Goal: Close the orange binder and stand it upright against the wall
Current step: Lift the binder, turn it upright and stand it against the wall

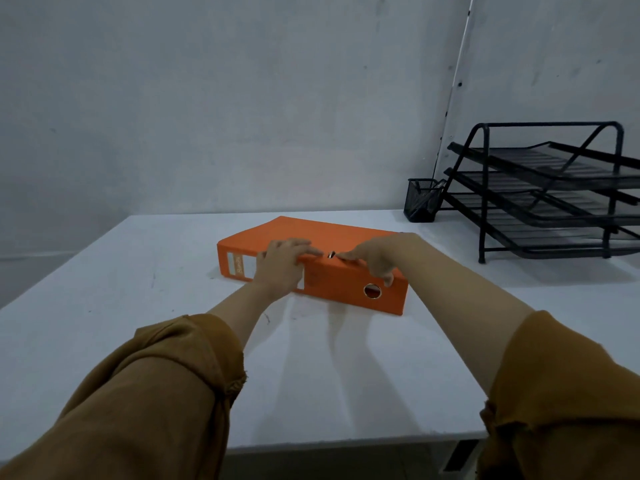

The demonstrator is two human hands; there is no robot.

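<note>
Pressing: left hand (280,265), right hand (375,257) | fingers flat, spread | closed orange binder (339,237) lying flat

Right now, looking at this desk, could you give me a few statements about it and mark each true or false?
1. The orange binder lies flat and closed on the white table. True.
2. The binder stands upright against the wall. False: it still lies on its side, away from the wall.
3. Both the left hand and right hand rest on the binder. True.
4. The black paper tray rack sits left of the binder. False: it is to the right, by the mesh pen cup.
</note>
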